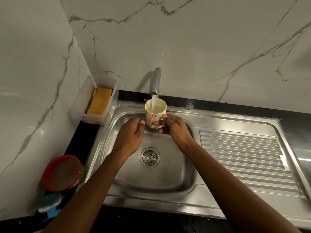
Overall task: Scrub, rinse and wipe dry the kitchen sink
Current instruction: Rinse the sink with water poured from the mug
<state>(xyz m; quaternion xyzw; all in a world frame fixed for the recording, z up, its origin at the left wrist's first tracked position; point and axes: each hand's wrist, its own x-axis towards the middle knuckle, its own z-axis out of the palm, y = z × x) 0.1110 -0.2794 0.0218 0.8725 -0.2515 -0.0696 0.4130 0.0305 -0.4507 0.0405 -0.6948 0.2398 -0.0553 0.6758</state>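
Note:
A stainless steel sink (168, 179) with a round drain (149, 157) lies below me. Water runs from the chrome faucet (156, 81) into a white mug with red flowers (154, 113). My right hand (173, 130) grips the mug by its handle side and holds it upright under the stream, above the basin's far edge. My left hand (131, 133) hovers just left of the mug with fingers loosely curled and nothing in it; whether it touches the mug I cannot tell.
A ribbed draining board (244, 158) lies right of the basin. On the left wall a clear holder (111, 98) carries a yellow cloth (100, 103). On the black counter at left stand a red-lidded tub (63, 172) and a blue scrubber (50, 204).

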